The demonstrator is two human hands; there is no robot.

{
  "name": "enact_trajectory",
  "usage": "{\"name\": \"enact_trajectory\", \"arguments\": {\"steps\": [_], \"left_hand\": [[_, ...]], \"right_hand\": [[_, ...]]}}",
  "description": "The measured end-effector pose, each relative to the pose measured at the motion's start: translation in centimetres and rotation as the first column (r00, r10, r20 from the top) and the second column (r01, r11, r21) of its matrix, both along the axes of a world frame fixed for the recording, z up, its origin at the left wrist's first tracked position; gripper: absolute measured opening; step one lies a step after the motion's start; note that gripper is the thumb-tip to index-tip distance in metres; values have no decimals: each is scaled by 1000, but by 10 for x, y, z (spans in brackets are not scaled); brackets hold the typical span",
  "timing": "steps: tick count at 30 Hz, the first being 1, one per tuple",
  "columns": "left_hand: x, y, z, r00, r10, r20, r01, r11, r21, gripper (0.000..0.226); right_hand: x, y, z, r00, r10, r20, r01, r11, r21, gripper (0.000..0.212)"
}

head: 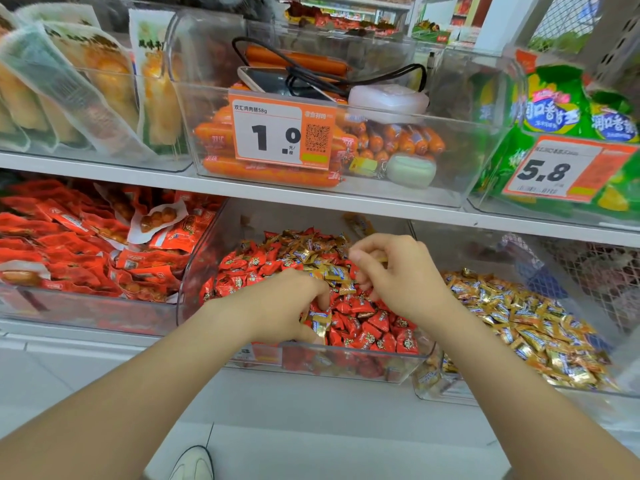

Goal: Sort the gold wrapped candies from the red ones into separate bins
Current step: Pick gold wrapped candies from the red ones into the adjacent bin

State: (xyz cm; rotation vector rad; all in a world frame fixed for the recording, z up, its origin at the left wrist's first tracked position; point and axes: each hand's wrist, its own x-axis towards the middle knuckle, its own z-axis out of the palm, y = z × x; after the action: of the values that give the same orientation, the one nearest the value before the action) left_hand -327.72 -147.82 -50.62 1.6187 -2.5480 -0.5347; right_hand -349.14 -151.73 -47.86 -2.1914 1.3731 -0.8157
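Observation:
A clear middle bin [311,367] on the lower shelf holds mixed candies: red wrapped ones [367,327] in front and at left, gold wrapped ones [308,249] toward the back. To its right, a second clear bin [429,393] is filled with gold candies [526,327]. My left hand [287,306] reaches into the middle bin with its fingers curled around several gold candies [320,323]. My right hand [391,271] hovers over the same bin, its fingers pinched on a small gold candy that is mostly hidden.
A bin of red snack packets [69,251] stands to the left. The shelf above carries a bin of orange sausages [263,171] with a phone and cable lying in it, a price tag [280,133], and green packets [554,109]. My shoe [194,465] shows on the floor below.

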Motion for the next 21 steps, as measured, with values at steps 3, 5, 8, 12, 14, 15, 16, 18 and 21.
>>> {"name": "enact_trajectory", "arguments": {"steps": [3, 5, 8, 12, 14, 15, 16, 18, 21], "left_hand": [[0, -1, 0, 1000, 17, -20, -17, 1000, 7, 31], [0, 0, 1, 1000, 27, -17, -27, 1000, 16, 28], [1, 2, 0, 999, 41, -1, -41, 999, -3, 29], [5, 3, 0, 999, 36, -16, -36, 999, 14, 36], [5, 3, 1, 998, 31, -54, -31, 1000, 7, 34], [5, 3, 2, 996, 33, -79, -33, 999, 6, 32], [5, 3, 2, 994, 38, -106, -38, 999, 4, 29], [6, 3, 3, 984, 59, -169, -63, 998, -18, 22], [8, 3, 12, 953, 118, -279, -128, 992, -18, 11]], "right_hand": [[-1, -4, -6, 995, 19, -94, -23, 999, -38, 43], [3, -5, -7, 989, 3, -146, -12, 998, -63, 57], [10, -9, -7, 989, 30, -143, -35, 999, -26, 48], [12, -21, -15, 904, 181, -387, -172, 983, 57, 68], [12, -25, -22, 843, 254, -475, -203, 967, 155, 83], [12, -28, -25, 825, 269, -497, -212, 963, 169, 83], [12, -32, -26, 812, 270, -518, -215, 963, 165, 79], [13, -36, -24, 795, 266, -545, -236, 964, 126, 68], [15, -39, -22, 784, 252, -568, -261, 963, 66, 52]]}}
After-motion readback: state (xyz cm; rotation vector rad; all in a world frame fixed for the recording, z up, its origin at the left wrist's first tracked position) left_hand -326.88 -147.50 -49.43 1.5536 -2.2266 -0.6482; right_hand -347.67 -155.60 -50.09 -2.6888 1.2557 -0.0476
